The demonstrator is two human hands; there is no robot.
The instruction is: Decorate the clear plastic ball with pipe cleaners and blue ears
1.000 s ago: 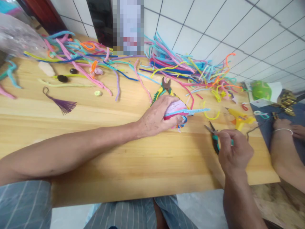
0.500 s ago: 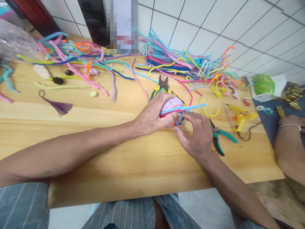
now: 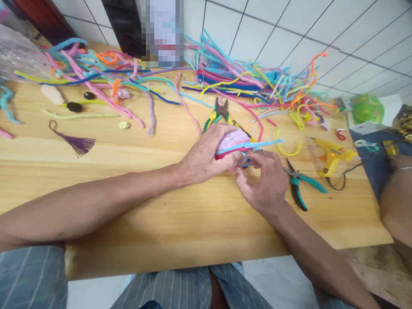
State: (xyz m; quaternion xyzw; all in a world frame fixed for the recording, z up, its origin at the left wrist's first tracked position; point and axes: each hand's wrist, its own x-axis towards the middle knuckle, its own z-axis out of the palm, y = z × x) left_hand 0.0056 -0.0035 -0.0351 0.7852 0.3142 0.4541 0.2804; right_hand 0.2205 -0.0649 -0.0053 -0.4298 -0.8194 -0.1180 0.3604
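Note:
My left hand (image 3: 204, 152) is wrapped round a rounded pipe-cleaner craft (image 3: 233, 140), lilac on top with blue and pink bands below. A light blue pipe-cleaner end (image 3: 267, 143) sticks out of it to the right. My right hand (image 3: 265, 178) pinches the craft's lower right edge between thumb and fingers, where small blue and orange bits show. Exactly what those fingertips grip is partly hidden. To the right of that hand, teal-handled long-nose pliers (image 3: 298, 178) lie with their handles spread. Yellow-and-green cutting pliers (image 3: 222, 109) lie just behind the craft.
Loose coloured pipe cleaners (image 3: 231, 79) are heaped along the back against the tiled wall. A yellow glue gun (image 3: 333, 154) with a dark cord lies at the right. A purple tassel (image 3: 75, 141) is at the left. Another person's arm (image 3: 397, 206) rests at the right edge.
My right hand let go of the teal-handled pliers on the table, then moved left to the craft and took hold of its lower edge. My left hand kept its grip.

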